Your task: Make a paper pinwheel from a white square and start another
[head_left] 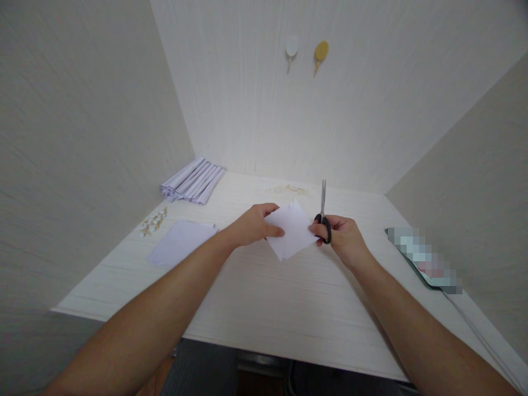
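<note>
Over the middle of the white table, a folded sheet of white paper [292, 234] is held up between both hands. My left hand [259, 224] grips its left edge, with the thumb on top and the fingers behind. My right hand [340, 236] has a pair of scissors [323, 206] with black handles, a finger or thumb through a loop and the metal blades pointing away, upward in the view. Fingertips of that same hand touch the paper's right corner. The scissor blades are apart from the paper.
Rolled or folded paper strips [193, 181] are stacked at the back left. In front of them lie small cotton-tipped pieces [152, 223] and a stack of white paper [177, 242]. Pale bits [293, 190] lie near the back wall. A blurred-out flat device [421, 258] with a cable is at the right. Two hooks [321, 51] are on the wall.
</note>
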### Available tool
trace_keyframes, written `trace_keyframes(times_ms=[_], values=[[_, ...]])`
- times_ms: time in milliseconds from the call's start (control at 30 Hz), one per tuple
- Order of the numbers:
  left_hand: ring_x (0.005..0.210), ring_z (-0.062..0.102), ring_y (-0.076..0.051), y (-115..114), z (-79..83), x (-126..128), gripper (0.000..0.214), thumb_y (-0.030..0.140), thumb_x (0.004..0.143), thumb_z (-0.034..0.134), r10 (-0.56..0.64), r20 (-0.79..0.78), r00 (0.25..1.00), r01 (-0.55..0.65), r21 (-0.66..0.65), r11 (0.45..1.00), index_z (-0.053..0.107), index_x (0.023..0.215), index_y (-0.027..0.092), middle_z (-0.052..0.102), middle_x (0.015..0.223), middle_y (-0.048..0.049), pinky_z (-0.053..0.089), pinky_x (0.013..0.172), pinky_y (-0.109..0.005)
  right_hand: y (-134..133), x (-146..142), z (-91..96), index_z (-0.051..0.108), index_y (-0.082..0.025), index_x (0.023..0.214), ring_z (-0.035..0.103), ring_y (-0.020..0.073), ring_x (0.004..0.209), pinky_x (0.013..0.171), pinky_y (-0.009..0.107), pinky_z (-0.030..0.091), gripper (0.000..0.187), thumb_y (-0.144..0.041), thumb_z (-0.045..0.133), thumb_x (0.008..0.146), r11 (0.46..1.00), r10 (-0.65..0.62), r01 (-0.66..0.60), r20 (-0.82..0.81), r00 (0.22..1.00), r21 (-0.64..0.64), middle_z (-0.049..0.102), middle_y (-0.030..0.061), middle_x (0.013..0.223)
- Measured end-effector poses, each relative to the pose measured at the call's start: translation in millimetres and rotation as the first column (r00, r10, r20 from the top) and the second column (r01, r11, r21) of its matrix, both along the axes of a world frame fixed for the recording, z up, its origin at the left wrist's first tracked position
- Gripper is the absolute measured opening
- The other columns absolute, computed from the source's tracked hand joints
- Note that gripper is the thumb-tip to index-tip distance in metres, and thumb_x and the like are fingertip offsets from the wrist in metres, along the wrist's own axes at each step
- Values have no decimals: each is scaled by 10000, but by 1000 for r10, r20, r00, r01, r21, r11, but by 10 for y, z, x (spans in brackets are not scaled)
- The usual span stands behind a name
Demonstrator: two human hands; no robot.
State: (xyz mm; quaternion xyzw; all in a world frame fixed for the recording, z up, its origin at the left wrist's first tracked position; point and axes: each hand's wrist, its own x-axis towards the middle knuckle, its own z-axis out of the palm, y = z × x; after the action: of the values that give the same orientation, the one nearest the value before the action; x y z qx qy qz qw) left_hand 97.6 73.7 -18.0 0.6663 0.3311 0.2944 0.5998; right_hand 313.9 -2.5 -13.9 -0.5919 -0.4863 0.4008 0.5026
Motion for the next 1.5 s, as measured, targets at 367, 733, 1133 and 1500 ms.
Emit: trace_keyframes(times_ms=[367, 733, 1133, 1500], values=[[600, 617, -136, 42, -13, 50, 453, 212, 522, 846, 259, 151, 954, -243, -121, 963, 647, 926, 163, 707, 759, -18, 432, 517, -227, -13, -16, -12, 684, -172, 595, 519, 127, 489, 496, 277, 402, 259, -393, 818, 601, 1000, 6, -6, 21, 1000, -13, 605, 2, 511], [733, 695, -206, -42, -92, 125, 358, 362, 618, 861, 192, 213, 958, -137, -249, 959, 767, 863, 118, 777, 900, -115, 540, 680, -337, 37, -99, -268, 687, -159, 595, 512, 112, 471, 488, 270, 377, 244, -360, 817, 646, 999, -43, 43, -141, 989, 2, 647, 27, 564], [714, 689, -191, -21, -136, 136, 322, 328, 650, 850, 184, 102, 978, -165, -172, 971, 766, 862, 101, 773, 857, -127, 535, 646, -303, 9, -135, -259, 712, -155, 619, 528, 118, 493, 504, 271, 370, 241, -364, 824, 662, 999, -46, 48, -114, 992, 13, 657, 32, 572], [821, 717, -240, -25, -85, 99, 391, 330, 590, 871, 133, 129, 983, -100, -238, 966, 776, 899, 109, 786, 967, -135, 556, 824, -397, -27, -202, -186, 680, -160, 585, 486, 114, 452, 457, 264, 342, 264, -391, 809, 601, 996, -80, 81, -14, 997, 26, 620, 16, 520]])
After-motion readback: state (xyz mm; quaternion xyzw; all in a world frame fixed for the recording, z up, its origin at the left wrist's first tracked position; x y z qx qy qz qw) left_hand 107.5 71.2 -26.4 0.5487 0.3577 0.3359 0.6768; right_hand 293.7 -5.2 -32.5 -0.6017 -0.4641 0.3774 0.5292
